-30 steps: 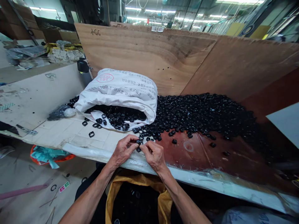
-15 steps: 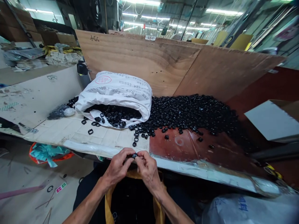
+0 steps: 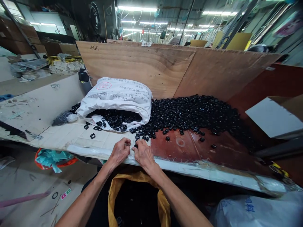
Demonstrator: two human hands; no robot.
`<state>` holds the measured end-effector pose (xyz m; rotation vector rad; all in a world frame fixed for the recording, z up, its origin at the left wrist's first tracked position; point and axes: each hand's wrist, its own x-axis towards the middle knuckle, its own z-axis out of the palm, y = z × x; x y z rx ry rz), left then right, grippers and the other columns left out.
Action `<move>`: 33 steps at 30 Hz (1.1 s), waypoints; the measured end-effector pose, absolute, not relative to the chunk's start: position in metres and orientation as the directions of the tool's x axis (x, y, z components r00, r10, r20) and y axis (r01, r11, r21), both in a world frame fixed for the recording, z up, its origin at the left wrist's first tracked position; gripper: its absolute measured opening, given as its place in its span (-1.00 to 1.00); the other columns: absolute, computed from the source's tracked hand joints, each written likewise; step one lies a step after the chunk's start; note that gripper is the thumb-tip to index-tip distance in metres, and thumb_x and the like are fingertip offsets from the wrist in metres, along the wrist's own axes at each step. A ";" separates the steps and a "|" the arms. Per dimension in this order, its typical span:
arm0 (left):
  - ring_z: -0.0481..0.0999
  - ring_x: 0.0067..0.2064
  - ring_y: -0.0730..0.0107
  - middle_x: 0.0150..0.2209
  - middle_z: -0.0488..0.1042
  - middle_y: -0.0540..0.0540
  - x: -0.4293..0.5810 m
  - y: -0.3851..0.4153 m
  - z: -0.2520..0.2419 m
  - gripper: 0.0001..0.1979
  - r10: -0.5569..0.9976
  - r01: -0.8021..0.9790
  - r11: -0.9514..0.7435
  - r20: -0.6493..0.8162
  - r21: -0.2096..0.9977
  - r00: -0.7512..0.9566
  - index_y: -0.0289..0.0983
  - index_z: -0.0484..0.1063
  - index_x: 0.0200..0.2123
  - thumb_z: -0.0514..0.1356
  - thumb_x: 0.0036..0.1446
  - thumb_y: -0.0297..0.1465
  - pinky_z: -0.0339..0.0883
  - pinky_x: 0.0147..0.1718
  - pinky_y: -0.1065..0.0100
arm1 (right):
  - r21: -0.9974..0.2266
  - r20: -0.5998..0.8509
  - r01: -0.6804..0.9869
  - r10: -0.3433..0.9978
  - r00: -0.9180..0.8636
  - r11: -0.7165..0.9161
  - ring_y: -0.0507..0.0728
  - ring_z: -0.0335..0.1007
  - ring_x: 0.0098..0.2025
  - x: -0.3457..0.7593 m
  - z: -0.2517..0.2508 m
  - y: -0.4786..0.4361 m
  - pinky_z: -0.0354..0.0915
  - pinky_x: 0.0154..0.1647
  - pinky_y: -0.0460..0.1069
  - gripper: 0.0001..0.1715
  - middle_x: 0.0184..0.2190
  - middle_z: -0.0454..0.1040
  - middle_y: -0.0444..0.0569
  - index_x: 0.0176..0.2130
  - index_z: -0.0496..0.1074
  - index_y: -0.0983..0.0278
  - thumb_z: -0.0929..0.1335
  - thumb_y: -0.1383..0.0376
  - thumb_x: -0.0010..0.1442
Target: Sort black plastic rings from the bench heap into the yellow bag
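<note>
My left hand is over the table's front edge with its fingers curled together; whatever may be between them is hidden. Beside it, my right hand reaches onto the pale part of the table, its fingertips closed around a small black part. Just beyond the fingers lie several loose black ring-shaped parts. A white sack lies on its side behind them, its mouth open and full of such parts. To its right spreads a large heap of black parts.
Below my hands hangs an open yellow-rimmed bag with a dark inside. Wooden boards wall the table's back. A dark bottle stands behind the sack; a white box flap juts in at right.
Both hands have moved forward from above the yellow-rimmed bag to the table edge and come apart. The small part between them is gone from there; the view has shifted slightly.
</note>
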<state>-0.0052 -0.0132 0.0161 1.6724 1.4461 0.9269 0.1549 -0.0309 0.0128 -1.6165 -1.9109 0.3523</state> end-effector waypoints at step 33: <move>0.55 -0.18 0.31 -0.15 0.53 -0.14 0.010 0.003 0.011 -0.73 0.930 -0.001 -0.247 0.237 0.969 0.281 -0.30 0.55 -0.08 0.32 0.15 -0.35 0.48 -0.13 0.31 | -0.943 0.307 0.173 0.943 0.129 0.283 0.12 0.51 -0.23 0.184 -0.006 -0.030 0.45 -0.20 -0.03 -0.80 -0.23 0.54 0.00 -0.16 0.54 0.26 0.43 0.28 0.17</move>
